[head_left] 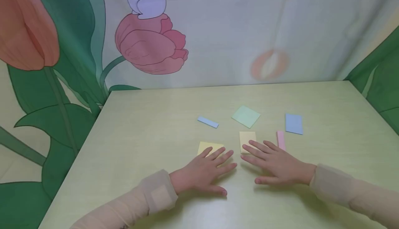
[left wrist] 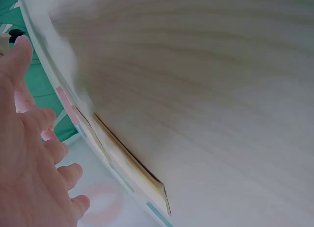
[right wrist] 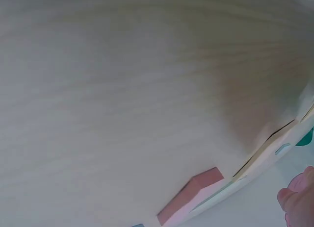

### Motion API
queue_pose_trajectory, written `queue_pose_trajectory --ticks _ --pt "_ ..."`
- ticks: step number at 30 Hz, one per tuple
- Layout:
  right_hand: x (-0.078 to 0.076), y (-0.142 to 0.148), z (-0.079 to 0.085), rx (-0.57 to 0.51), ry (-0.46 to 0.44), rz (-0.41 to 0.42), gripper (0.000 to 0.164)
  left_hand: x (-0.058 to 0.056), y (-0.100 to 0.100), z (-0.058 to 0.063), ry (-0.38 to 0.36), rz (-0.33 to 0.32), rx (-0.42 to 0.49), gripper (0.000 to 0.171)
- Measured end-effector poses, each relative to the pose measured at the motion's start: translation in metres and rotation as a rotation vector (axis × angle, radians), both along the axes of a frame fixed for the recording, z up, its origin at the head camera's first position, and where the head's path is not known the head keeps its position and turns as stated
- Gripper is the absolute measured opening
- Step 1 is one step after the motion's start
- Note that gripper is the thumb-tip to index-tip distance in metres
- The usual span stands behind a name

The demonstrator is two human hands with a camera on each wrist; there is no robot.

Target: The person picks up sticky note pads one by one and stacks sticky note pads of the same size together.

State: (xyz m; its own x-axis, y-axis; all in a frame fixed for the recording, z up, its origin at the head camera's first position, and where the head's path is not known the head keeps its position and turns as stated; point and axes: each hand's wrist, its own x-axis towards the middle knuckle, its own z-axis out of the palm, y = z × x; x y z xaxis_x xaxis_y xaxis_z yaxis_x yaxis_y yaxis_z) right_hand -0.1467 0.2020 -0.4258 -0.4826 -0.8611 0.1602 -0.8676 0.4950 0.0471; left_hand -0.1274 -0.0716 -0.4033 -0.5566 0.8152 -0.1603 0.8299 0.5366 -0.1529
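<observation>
Both hands hover over the table with fingers spread, palms down and nothing held. The left hand (head_left: 207, 173) overlaps the near part of a yellow paper piece (head_left: 210, 146) in the head view. Fingertips of the right hand (head_left: 278, 166) overlap a cream rectangular piece (head_left: 247, 137), and a pink strip (head_left: 281, 139) lies just beyond its knuckles. In the left wrist view, the left hand's fingers (left wrist: 68, 175) are apart from the tabletop. Only a little of the right hand (right wrist: 300, 200) shows at the right wrist view's edge.
Farther back on the pale table (head_left: 149, 118) lie a blue strip (head_left: 207, 122), a green square (head_left: 246, 116) turned cornerwise and a blue rectangle (head_left: 294, 123). A curtain (head_left: 218, 31) printed with tulips hangs behind the table's far edge.
</observation>
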Motion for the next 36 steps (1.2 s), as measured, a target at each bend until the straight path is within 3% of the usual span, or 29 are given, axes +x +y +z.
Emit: queue_pose_trajectory --ticks 16,31,36 --pt "-0.014 -0.027 0.015 0.002 0.039 0.072 0.066 0.001 -0.025 0.011 -0.029 0.121 -0.024 0.073" --pt "-0.027 -0.053 0.024 0.076 -0.042 0.026 0.067 -0.006 -0.040 0.011 0.015 0.211 -0.001 0.066" --pt "-0.030 -0.061 0.027 0.086 -0.065 0.007 0.065 -0.010 -0.045 0.011 0.017 0.264 0.063 0.064"
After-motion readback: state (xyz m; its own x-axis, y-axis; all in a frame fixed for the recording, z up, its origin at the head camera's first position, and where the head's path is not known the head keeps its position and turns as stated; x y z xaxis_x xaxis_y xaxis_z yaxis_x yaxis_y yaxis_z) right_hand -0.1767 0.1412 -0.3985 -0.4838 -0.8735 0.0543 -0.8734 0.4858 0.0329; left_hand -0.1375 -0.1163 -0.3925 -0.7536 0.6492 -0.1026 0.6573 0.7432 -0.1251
